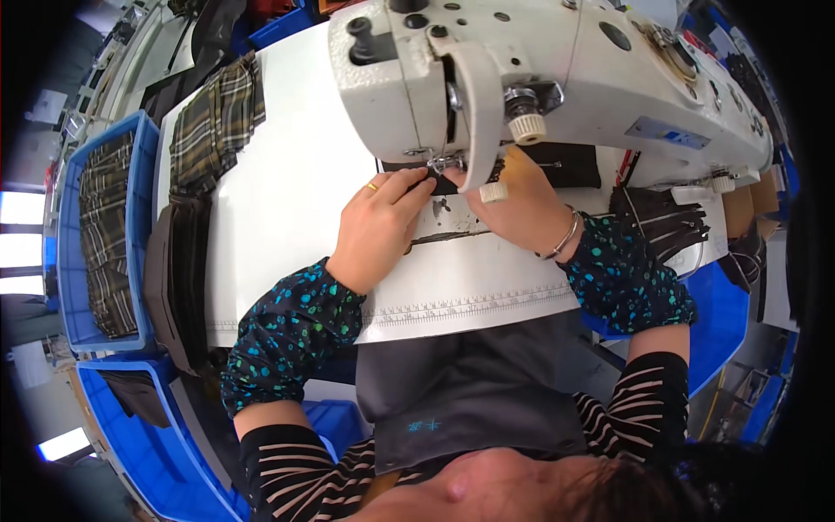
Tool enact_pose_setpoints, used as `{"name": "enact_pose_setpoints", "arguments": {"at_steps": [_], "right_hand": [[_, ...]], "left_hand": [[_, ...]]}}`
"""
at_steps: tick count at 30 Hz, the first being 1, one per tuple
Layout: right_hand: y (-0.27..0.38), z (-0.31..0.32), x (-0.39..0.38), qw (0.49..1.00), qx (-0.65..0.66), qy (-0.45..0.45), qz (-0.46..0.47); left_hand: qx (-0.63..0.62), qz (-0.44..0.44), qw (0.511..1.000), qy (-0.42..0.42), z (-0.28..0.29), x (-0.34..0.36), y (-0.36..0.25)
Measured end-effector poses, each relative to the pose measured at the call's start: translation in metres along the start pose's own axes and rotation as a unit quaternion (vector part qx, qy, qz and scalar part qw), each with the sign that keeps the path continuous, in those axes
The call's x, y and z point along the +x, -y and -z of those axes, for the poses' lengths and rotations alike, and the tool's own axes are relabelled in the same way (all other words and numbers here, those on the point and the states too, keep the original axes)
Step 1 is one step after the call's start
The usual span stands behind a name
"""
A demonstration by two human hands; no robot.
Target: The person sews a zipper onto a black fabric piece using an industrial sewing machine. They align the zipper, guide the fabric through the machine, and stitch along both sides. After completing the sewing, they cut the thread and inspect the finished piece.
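the cloth [576, 165] lies on the table [296, 252] under the machine [383, 113], likely light and soft, best pressed flat near its edges. the left hand [380, 222], loosely curled, rests fingertips on it; the right hand [522, 202] curls too, its grip hidden, so i cannot tell.

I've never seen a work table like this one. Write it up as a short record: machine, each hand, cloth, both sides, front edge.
Machine: white sewing machine
Left hand: ring on a finger; fingertips at the dark fabric
Right hand: bracelet at the wrist; fingertips partly hidden by the machine
Left side: plaid cloth on the table; blue bin holding more plaid
Right side: pile of dark pieces
Front edge: ruler markings
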State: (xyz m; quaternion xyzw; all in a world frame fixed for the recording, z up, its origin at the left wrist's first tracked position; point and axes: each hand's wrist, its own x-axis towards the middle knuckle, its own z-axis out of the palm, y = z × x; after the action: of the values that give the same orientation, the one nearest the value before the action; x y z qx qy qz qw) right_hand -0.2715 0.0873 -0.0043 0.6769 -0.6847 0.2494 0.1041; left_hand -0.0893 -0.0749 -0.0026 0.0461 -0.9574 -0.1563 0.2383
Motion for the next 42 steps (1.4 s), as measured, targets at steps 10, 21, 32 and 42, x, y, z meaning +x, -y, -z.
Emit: {"name": "enact_pose_setpoints", "arguments": {"at_steps": [10,21,32,42], "right_hand": [[0.01,0.012,0.016,0.998,-0.062,0.017,0.026],[0.012,-0.001,0.01,0.996,-0.083,0.009,0.012],[0.011,-0.002,0.01,0.999,-0.05,0.002,-0.014],[0.009,-0.001,0.01,0.999,-0.046,-0.003,-0.008]], "left_hand": [[0.049,-0.015,0.999,0.004,0.006,0.005,-0.008],[0.07,-0.025,0.997,0.026,0.012,0.007,-0.009],[0.076,-0.018,0.996,0.034,0.01,0.007,-0.006],[0.076,-0.022,0.996,0.038,0.01,0.009,-0.004]]}}
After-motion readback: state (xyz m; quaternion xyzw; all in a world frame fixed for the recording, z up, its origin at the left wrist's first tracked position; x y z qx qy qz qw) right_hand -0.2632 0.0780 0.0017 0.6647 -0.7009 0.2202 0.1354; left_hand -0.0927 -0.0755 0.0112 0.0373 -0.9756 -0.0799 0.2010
